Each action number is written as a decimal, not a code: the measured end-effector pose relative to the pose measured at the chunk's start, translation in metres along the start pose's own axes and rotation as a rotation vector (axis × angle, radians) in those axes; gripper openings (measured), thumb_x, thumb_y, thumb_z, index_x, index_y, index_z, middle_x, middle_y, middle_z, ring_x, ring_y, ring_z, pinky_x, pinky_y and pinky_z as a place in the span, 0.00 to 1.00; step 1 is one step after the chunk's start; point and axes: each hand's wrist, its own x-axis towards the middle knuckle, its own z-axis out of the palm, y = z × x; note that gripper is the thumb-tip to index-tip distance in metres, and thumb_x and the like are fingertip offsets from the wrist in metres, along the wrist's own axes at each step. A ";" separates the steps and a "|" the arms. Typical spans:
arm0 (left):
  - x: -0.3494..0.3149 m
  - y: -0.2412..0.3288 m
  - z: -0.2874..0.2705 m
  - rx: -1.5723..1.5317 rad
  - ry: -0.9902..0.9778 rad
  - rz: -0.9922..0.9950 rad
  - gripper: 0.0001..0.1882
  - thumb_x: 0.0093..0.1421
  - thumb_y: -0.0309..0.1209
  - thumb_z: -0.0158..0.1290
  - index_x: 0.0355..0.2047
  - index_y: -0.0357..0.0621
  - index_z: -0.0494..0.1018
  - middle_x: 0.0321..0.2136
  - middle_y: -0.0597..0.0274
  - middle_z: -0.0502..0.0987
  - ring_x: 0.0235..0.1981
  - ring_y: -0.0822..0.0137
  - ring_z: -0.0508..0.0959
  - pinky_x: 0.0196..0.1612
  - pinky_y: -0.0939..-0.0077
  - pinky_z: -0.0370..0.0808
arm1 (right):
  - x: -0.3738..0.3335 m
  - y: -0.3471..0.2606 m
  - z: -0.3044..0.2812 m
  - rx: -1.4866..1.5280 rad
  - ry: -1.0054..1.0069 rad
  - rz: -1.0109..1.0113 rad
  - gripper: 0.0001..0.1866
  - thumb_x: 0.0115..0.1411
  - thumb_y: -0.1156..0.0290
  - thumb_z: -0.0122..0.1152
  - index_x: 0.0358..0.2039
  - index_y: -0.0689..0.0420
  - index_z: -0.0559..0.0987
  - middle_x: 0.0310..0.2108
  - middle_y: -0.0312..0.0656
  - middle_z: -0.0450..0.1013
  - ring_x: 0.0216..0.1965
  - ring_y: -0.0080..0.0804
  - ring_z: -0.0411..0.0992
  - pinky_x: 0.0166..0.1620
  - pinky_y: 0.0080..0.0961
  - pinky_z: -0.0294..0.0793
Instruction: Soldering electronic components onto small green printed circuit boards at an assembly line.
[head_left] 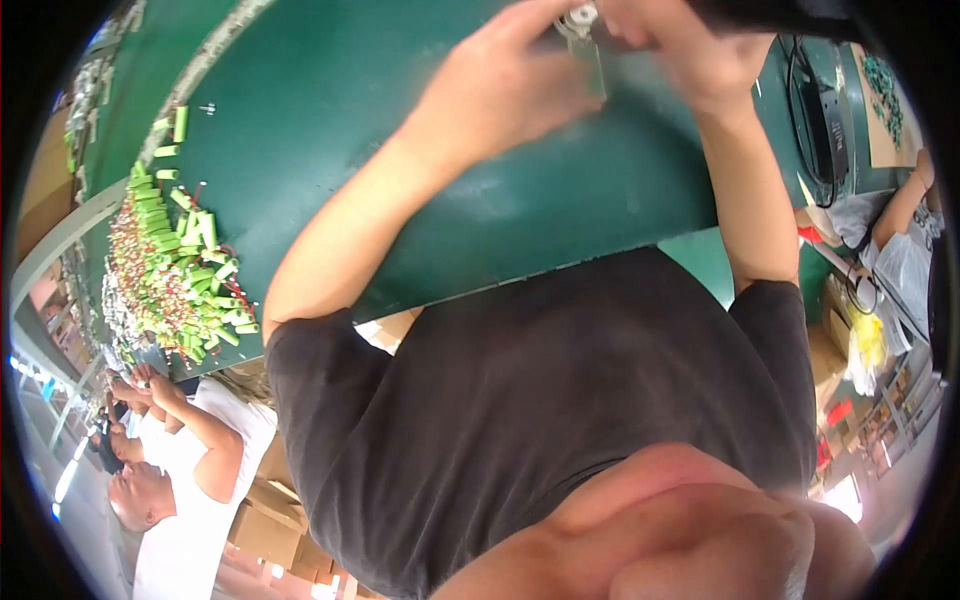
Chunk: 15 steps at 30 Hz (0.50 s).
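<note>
My left hand (pixel 505 88) is over the green table at the top of the view, its fingers blurred. They are closed on a small part with a round silvery end (pixel 580 18) and a pale, see-through strip. Close beside it on the right, my right hand (pixel 695 50) has its fingers curled in toward that part. What the right fingers grip is hidden by blur and the picture's top edge. A dark object (pixel 770 14) cuts across the view just above the right hand; its kind is unclear.
Many green cylindrical cells with red wires (pixel 185 265) lie heaped on the green table (pixel 530 210) at left. A black box with a cable (pixel 828 125) sits at the right, near a board with small dark-green pieces (pixel 882 90). People work at both sides; cardboard boxes (pixel 265 525) stand lower left.
</note>
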 end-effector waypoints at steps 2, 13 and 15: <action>0.002 0.010 0.000 0.175 0.045 -0.033 0.16 0.46 0.35 0.73 0.36 0.48 0.84 0.58 0.50 0.74 0.56 0.48 0.78 0.55 0.57 0.79 | -0.001 -0.005 -0.002 -0.005 0.040 0.001 0.13 0.60 0.87 0.59 0.41 0.59 0.68 0.26 0.38 0.70 0.21 0.21 0.68 0.26 0.19 0.69; 0.137 -0.148 -0.079 0.671 0.360 -0.016 0.24 0.56 0.32 0.62 0.52 0.37 0.73 0.61 0.28 0.67 0.61 0.33 0.69 0.65 0.49 0.67 | 0.006 0.014 -0.012 -0.113 -0.089 -0.076 0.20 0.60 0.68 0.72 0.49 0.61 0.76 0.29 0.30 0.76 0.30 0.14 0.71 0.36 0.17 0.72; 0.162 -0.177 -0.076 0.608 0.420 -0.009 0.28 0.55 0.33 0.63 0.56 0.38 0.71 0.61 0.30 0.68 0.61 0.34 0.69 0.65 0.49 0.66 | 0.008 0.016 -0.014 -0.228 -0.096 -0.150 0.21 0.60 0.67 0.71 0.50 0.61 0.75 0.28 0.31 0.75 0.29 0.14 0.69 0.35 0.18 0.70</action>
